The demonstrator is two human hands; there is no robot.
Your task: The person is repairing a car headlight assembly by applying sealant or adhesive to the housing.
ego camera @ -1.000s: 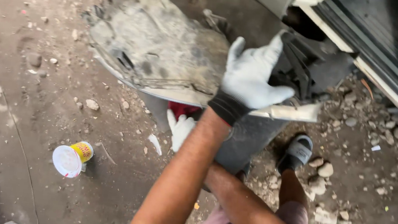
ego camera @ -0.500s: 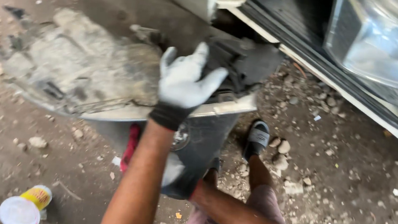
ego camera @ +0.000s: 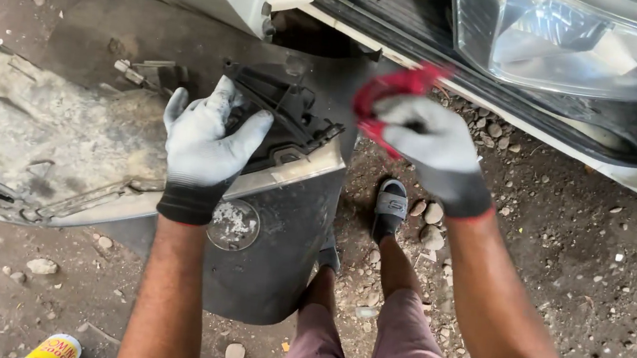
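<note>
- Our left hand (ego camera: 205,145), in a grey glove with a black cuff, lay flat, fingers spread and pointing away from us.
- Our right hand (ego camera: 428,144), gloved alike, was raised higher and curled into a closed grip.
- Both forearms were bare.

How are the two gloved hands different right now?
The left hand in its grey-white work glove lies flat with fingers spread on the dusty black plastic car panel; the right hand in a matching glove is curled shut around a red-handled tool. The left hand is low, on the panel; the right hand is raised near the car's clear headlight. Both gloves have dark cuffs.
</note>
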